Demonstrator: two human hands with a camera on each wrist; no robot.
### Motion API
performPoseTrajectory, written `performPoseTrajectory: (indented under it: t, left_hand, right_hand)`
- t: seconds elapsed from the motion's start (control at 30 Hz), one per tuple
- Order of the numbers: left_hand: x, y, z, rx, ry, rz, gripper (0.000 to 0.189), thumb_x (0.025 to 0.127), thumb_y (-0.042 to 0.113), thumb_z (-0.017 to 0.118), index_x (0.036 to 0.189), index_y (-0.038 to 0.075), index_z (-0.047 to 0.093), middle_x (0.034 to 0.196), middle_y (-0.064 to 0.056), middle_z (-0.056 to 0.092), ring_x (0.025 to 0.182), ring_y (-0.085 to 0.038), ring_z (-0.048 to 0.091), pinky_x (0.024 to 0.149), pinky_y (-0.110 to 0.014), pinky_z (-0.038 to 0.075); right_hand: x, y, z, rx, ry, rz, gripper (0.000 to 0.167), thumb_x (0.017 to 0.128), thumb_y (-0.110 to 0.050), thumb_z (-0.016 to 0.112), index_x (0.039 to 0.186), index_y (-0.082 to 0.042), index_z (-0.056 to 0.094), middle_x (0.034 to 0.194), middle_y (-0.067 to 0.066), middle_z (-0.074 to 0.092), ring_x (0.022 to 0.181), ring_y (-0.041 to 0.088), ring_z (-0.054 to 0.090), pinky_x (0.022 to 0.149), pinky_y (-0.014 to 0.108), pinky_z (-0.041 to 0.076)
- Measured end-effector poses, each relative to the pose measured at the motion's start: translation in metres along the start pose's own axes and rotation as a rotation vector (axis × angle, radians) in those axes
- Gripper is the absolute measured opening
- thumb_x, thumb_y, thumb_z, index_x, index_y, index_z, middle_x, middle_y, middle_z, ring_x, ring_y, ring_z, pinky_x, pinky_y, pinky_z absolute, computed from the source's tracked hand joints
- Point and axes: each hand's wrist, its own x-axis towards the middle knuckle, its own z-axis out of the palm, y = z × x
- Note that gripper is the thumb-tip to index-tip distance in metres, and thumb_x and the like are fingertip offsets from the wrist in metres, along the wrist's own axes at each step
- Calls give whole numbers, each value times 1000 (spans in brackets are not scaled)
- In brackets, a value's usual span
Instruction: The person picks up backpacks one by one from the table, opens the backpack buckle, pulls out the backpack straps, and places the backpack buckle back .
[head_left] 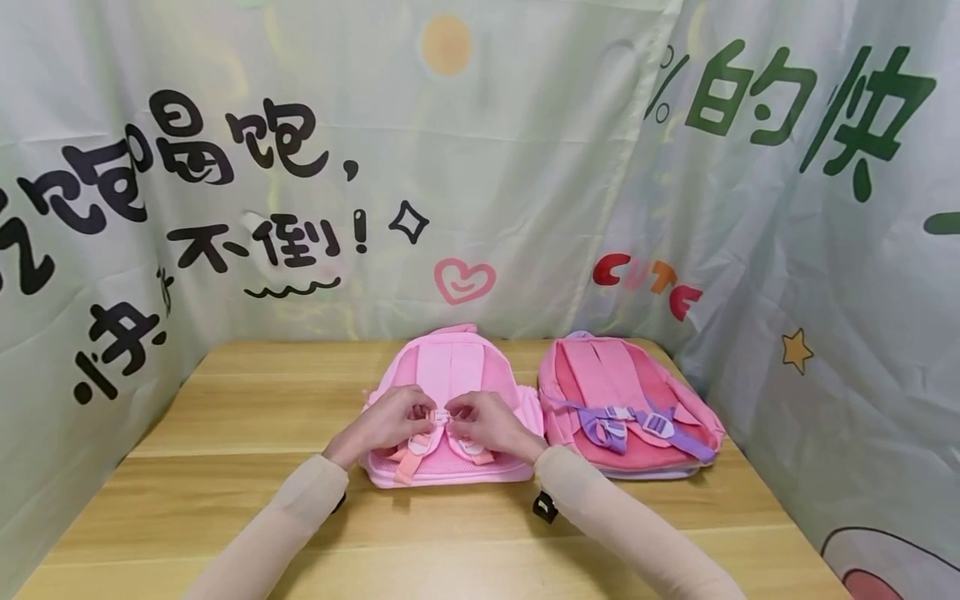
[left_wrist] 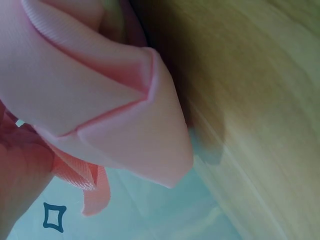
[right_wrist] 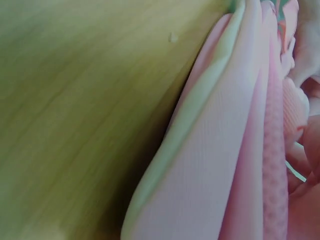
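A light pink backpack lies in the middle of the table, its padded straps facing up. At its centre is a small pale buckle. My left hand pinches the buckle's left side, and my right hand pinches its right side. Peach webbing hangs below the left strap. In the left wrist view, the bag's side fills the middle, with part of the left hand at the edge. The right wrist view shows the bag's edge and some fingers of the right hand; the buckle is mostly hidden there.
A second, darker pink backpack with purple straps lies to the right, close beside the first; its buckle shows across the straps. The wooden table is enclosed by printed cloth walls at the back and sides.
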Motion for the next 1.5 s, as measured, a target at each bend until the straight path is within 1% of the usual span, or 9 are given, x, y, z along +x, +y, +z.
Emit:
performPoseTrajectory:
  t: [0.17,0.37,0.63,0.77,0.9,1.07,1.17,1.37,1.5]
  left_hand:
    - [0,0,1,-4,46,11,14,85,11,75,99,10,74,80,8,62,74,-5,55,68,-21,47]
    - [3,0,4,-27,76,15,12,83,13,78,94,11,73,77,8,62,72,-4,56,67,-21,48]
    - [2,-2,3,-63,58,-8,15,82,16,80,95,11,74,79,8,64,73,-4,58,68,-21,49]
    - [1,-3,-1,-37,26,-35,18,81,21,81,95,11,75,81,7,67,76,-5,59,71,-23,50]
    - [1,-4,-4,9,-23,-77,11,82,26,80,89,18,78,81,10,65,78,-4,56,73,-24,47]
    - [2,-4,-5,29,-23,-38,8,82,24,79,86,17,76,78,10,63,75,-6,55,71,-24,45]
    - [2,-4,-4,8,-15,-24,10,83,21,78,87,14,73,78,7,63,75,-6,56,70,-23,47]
    - [0,-6,-2,-81,-29,-58,12,88,21,74,93,11,68,83,4,65,77,-7,59,73,-23,50]
    - [0,-6,-2,-88,-26,-61,12,89,22,72,92,12,66,82,5,65,76,-6,59,72,-23,50]
  right_hand:
    - [5,-3,3,-71,22,-38,27,85,-15,75,112,-13,73,94,1,71,81,7,61,73,22,49]
    - [6,-3,5,-51,38,-30,27,85,-15,76,111,-11,73,91,0,67,81,8,60,73,22,48]
    - [7,-3,9,-33,38,-39,20,88,-13,72,108,-10,74,88,0,66,79,7,58,73,21,48]
    - [5,-3,10,-32,34,-32,19,88,-13,72,107,-10,75,86,0,65,77,6,56,71,20,47]
    - [4,-1,11,-31,40,-36,19,89,-12,71,107,-9,75,88,0,65,77,6,56,71,21,47]
    - [3,1,13,-30,49,-54,20,89,-12,71,108,-7,74,90,1,66,80,8,58,74,22,48]
    - [4,1,13,-31,54,-60,20,88,-12,71,108,-7,73,90,1,65,81,9,59,76,23,48]
    - [9,-2,14,-41,46,-49,18,88,-16,73,104,-8,73,90,2,66,84,11,60,79,24,50]
    - [11,-5,14,-36,42,-51,23,88,-18,74,108,-8,73,92,3,67,86,15,63,79,25,51]
